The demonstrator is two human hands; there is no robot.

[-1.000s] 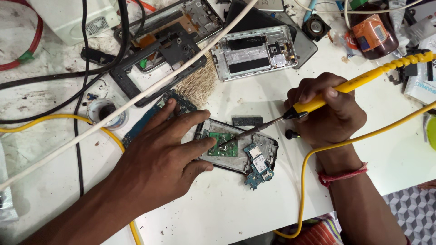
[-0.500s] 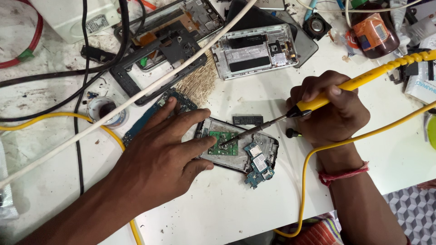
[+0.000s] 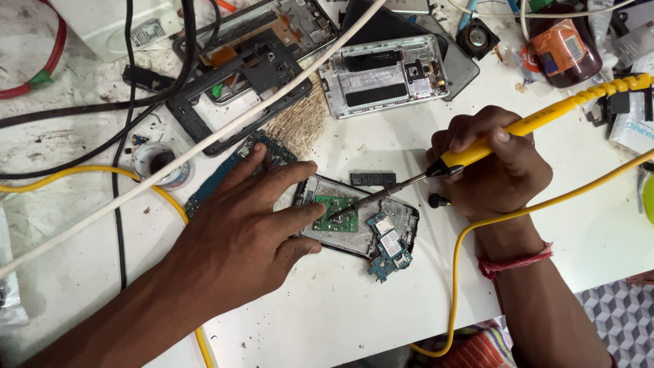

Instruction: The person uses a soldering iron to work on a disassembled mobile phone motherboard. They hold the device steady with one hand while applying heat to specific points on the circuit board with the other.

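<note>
My left hand (image 3: 248, 228) lies flat on the white table, its fingers pressing the left side of an opened phone frame (image 3: 402, 218). Inside the frame sits a small green circuit board (image 3: 338, 212); a blue board (image 3: 387, 247) lies at its lower right. My right hand (image 3: 494, 167) grips a yellow soldering iron (image 3: 538, 126). Its metal tip touches the green board just right of my left fingertips. A yellow cord (image 3: 470, 238) runs from the iron around my right wrist.
Stripped phone frames (image 3: 385, 75) and a black bezel (image 3: 225, 88) lie behind. A small round tin (image 3: 158, 163) sits left, with white (image 3: 204, 140), black and yellow cables crossing. A brown bottle (image 3: 562, 48) stands back right. The table's front edge (image 3: 381, 344) is near.
The soldering iron tip has slid slightly left along the green board toward my left fingers. My left hand has stayed put.
</note>
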